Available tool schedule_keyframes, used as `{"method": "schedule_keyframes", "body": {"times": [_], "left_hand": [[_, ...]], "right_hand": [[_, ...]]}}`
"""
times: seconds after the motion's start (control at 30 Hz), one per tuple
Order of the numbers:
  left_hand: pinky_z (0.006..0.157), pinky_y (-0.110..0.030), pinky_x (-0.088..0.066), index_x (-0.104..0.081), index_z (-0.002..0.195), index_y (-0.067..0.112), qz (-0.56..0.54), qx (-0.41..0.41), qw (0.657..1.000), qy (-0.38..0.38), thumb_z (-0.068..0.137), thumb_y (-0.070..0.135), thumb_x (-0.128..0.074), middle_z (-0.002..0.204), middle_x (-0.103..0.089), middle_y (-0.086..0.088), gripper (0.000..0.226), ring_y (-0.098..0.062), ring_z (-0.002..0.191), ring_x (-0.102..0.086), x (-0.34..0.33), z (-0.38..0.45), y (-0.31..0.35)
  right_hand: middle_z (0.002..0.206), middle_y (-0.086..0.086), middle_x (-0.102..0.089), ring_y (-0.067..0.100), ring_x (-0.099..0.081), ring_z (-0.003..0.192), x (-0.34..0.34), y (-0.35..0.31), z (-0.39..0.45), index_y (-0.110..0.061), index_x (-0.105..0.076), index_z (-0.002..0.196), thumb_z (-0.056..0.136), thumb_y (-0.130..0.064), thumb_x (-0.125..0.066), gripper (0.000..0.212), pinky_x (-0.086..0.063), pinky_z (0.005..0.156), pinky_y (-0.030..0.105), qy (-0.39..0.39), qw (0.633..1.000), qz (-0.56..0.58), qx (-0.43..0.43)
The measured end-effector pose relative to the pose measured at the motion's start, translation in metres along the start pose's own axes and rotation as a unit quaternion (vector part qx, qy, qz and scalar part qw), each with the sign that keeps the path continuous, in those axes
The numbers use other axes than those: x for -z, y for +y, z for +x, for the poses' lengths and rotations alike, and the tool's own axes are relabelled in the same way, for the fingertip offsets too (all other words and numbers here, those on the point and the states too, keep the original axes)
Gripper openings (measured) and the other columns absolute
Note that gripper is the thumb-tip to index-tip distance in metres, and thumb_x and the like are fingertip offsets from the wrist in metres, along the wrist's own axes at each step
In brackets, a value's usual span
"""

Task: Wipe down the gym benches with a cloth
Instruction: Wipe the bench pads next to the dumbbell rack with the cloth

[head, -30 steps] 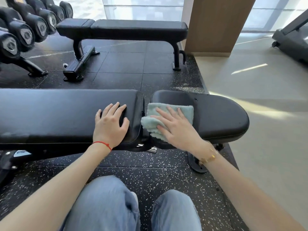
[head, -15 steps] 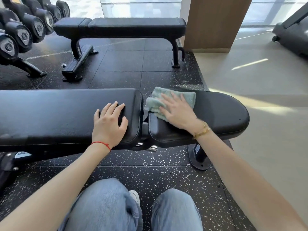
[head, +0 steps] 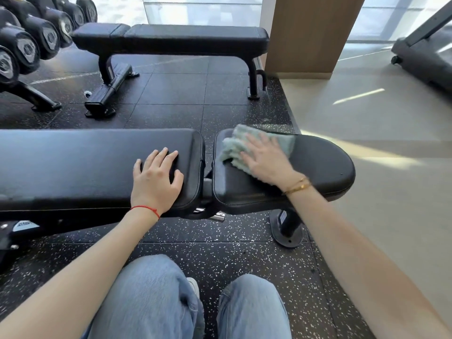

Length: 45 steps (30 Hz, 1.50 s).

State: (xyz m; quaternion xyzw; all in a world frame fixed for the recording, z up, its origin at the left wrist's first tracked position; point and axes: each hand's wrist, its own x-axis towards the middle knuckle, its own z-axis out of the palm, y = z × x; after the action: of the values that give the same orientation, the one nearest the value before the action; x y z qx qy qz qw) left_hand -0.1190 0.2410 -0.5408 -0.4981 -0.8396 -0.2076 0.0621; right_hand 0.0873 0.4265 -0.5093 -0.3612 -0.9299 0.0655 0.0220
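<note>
A black padded gym bench runs across the middle of the view, with a long back pad on the left and a shorter seat pad on the right. A pale green cloth lies bunched on the seat pad's far left corner. My right hand presses flat on the cloth with fingers spread. My left hand rests flat on the right end of the back pad, holding nothing.
A second black bench stands farther back on the speckled rubber floor. A dumbbell rack fills the far left. A wooden pillar and a treadmill stand at the right on pale flooring. My knees in jeans are at the bottom.
My right hand has pushed the cloth away from me across the seat pad, from its near left part to its far edge. My left hand has stayed in place.
</note>
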Motion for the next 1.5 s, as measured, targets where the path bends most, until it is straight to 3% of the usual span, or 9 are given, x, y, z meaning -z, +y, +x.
{"method": "schedule_keyframes", "body": {"times": [0.2,0.5,0.63,0.83,0.97,1.13,1.27,1.4,1.5], "left_hand": [[0.12,-0.05,-0.015,-0.045,0.143,0.025,0.001,-0.005,1.0,-0.012,0.096,0.033,-0.044,0.153,-0.04,-0.002,0.047,-0.02,0.145,-0.028,0.002,0.0,-0.004],[0.118,-0.052,-0.015,-0.047,0.142,0.021,0.002,-0.003,1.0,-0.012,0.095,0.031,-0.044,0.152,-0.041,-0.005,0.048,-0.023,0.144,-0.03,0.0,0.0,-0.001],[0.118,-0.052,-0.016,-0.047,0.142,0.022,0.001,0.0,1.0,-0.014,0.096,0.03,-0.047,0.153,-0.041,-0.003,0.047,-0.022,0.145,-0.029,0.002,0.0,-0.001],[0.118,-0.052,-0.018,-0.048,0.141,0.021,0.01,-0.007,1.0,-0.025,0.093,0.034,-0.041,0.151,-0.042,-0.006,0.051,-0.024,0.143,-0.031,0.006,0.001,0.001],[0.119,-0.053,-0.015,-0.046,0.143,0.02,0.002,-0.001,0.999,-0.033,0.095,0.027,-0.049,0.153,-0.04,-0.006,0.049,-0.024,0.145,-0.028,0.004,0.001,0.002],[0.117,-0.056,-0.016,-0.048,0.141,0.018,0.008,-0.003,1.0,-0.018,0.093,0.029,-0.043,0.151,-0.042,-0.008,0.05,-0.026,0.143,-0.031,0.001,-0.001,0.004],[0.116,-0.056,-0.018,-0.05,0.14,0.019,0.006,-0.003,1.0,-0.012,0.088,0.034,-0.038,0.15,-0.044,-0.007,0.055,-0.025,0.143,-0.033,0.002,-0.001,0.005],[0.116,-0.057,-0.018,-0.049,0.14,0.019,0.007,-0.006,1.0,-0.01,0.092,0.028,-0.048,0.15,-0.044,-0.008,0.049,-0.025,0.143,-0.033,0.0,-0.001,0.003],[0.117,-0.055,-0.017,-0.048,0.142,0.02,0.01,-0.002,1.0,-0.012,0.094,0.026,-0.049,0.152,-0.041,-0.006,0.048,-0.024,0.144,-0.03,-0.001,0.0,0.003]], "right_hand": [[0.162,-0.012,-0.015,0.02,-0.005,0.151,-0.015,-0.039,-0.076,-0.04,-0.02,0.152,0.103,-0.048,-0.022,0.05,-0.001,0.122,0.046,0.031,0.996,0.02,0.087],[0.164,-0.002,-0.005,0.023,-0.003,0.151,0.006,0.077,-0.029,-0.025,-0.008,0.156,0.103,-0.048,-0.015,0.059,0.0,0.122,0.046,0.01,0.983,0.016,-0.184],[0.164,-0.001,-0.011,0.028,-0.005,0.15,0.004,0.025,0.005,-0.029,-0.013,0.155,0.104,-0.044,-0.021,0.054,-0.002,0.12,0.052,-0.01,0.996,0.01,-0.086],[0.162,-0.011,-0.013,0.02,-0.005,0.151,-0.01,0.002,-0.079,-0.037,-0.014,0.154,0.101,-0.051,-0.013,0.055,0.002,0.122,0.045,0.032,0.999,0.032,0.015],[0.162,-0.013,-0.006,0.012,0.002,0.149,-0.011,0.074,-0.117,-0.041,-0.003,0.151,0.1,-0.053,-0.01,0.053,0.01,0.12,0.038,0.086,0.989,0.035,-0.114],[0.164,-0.004,0.001,0.02,0.002,0.151,0.008,0.133,-0.057,-0.03,0.001,0.155,0.102,-0.051,-0.012,0.058,0.003,0.122,0.046,0.018,0.973,0.022,-0.229],[0.164,-0.003,-0.006,0.027,-0.003,0.15,0.011,0.095,-0.03,-0.031,-0.011,0.155,0.103,-0.048,-0.017,0.055,0.002,0.121,0.05,-0.007,0.989,0.011,-0.148],[0.162,-0.012,-0.006,0.015,0.005,0.149,-0.006,0.035,-0.082,-0.05,-0.002,0.149,0.1,-0.055,-0.013,0.05,0.008,0.121,0.042,0.029,0.999,0.029,0.028],[0.161,-0.021,-0.007,0.007,0.004,0.148,-0.007,0.034,-0.103,-0.052,-0.009,0.15,0.097,-0.061,-0.008,0.054,0.009,0.121,0.034,0.03,0.996,0.063,0.057]]}}
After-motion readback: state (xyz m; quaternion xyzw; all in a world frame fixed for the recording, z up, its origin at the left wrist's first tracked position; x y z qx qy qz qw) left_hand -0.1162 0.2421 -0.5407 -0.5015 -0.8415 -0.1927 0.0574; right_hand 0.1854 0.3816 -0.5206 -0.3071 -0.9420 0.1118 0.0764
